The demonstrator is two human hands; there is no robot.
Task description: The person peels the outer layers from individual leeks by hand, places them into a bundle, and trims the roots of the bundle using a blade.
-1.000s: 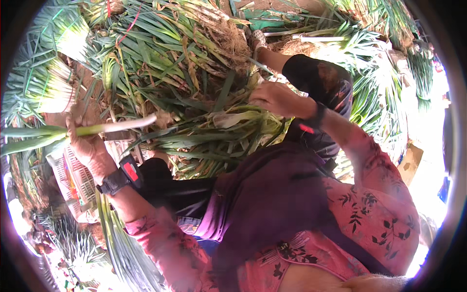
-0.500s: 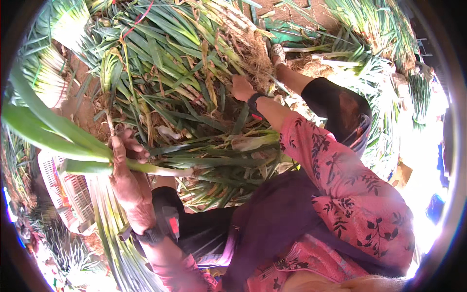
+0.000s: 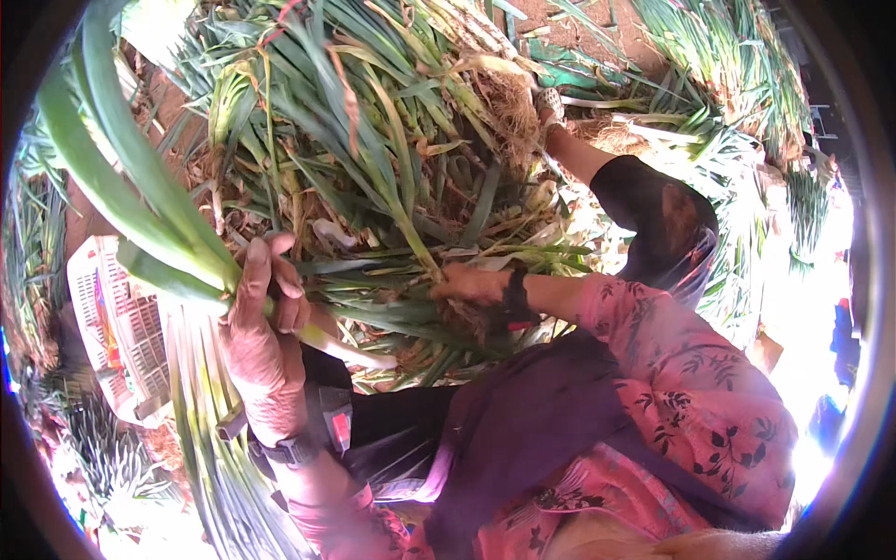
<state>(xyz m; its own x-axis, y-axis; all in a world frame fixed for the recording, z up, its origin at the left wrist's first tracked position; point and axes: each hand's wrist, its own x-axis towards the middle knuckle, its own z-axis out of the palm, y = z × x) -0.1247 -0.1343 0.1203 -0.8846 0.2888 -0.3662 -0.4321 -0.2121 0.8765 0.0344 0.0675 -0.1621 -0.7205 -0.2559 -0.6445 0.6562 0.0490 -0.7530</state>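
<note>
At the near left, my left hand (image 3: pixel 261 345) clamps a leek stalk (image 3: pixel 131 187) running far-left, while my right hand (image 3: pixel 471 283) grips stalks in the pile (image 3: pixel 373 140) ahead.

Leek stalk (image 3: pixel 140 201) in left hand (image 3: pixel 261 345): smooth, waxy, slightly glossy. Leek pile (image 3: pixel 373 140) by right hand (image 3: pixel 471 283): matt leaves w/ dry papery husks, rough fibrous roots. Crate (image 3: pixel 117 327) left of left hand: perforated plastic. Sleeve (image 3: pixel 691 392): printed matt cloth.
</note>
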